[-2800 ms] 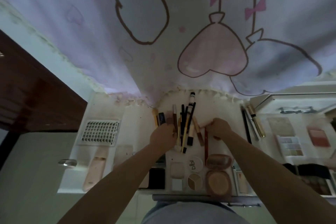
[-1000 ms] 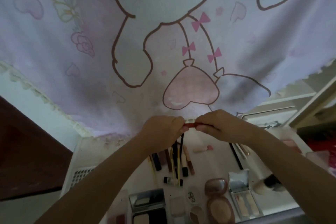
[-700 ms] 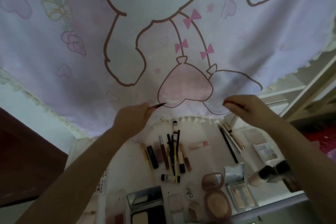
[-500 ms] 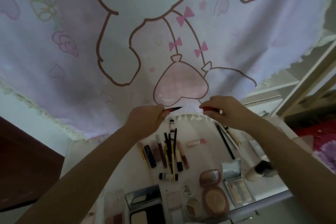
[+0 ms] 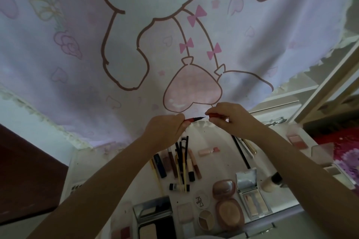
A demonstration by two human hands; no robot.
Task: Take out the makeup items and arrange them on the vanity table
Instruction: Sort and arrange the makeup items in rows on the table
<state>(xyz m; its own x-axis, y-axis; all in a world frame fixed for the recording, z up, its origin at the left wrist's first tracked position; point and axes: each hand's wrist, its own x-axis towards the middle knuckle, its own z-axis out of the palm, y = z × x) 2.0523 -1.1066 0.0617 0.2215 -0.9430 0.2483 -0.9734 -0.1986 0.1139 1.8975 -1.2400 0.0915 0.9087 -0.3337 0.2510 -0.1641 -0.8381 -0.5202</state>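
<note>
**Slim red liner pen held uncapped at frame centre, cap brought up to its tip**

The slim red liner pen (image 5: pixel 191 119), dark pointed tip bared, is pinched at its barrel end by the left hand (image 5: pixel 167 129); its red cap (image 5: pixel 216 116) is pinched in the curled fingers of the right hand (image 5: pixel 232 118), just apart from the tip. The pen is judged light, stiff and smooth, the tip delicate, so the barrel should be gripped, never the point. Below, a row of pencils and tubes (image 5: pixel 181 163), a round pink compact (image 5: pixel 230 212) and a mirrored palette (image 5: pixel 250 194) are laid on the white vanity table (image 5: pixel 217 163), beneath a pale cartoon-printed curtain (image 5: pixel 81 40).
</note>
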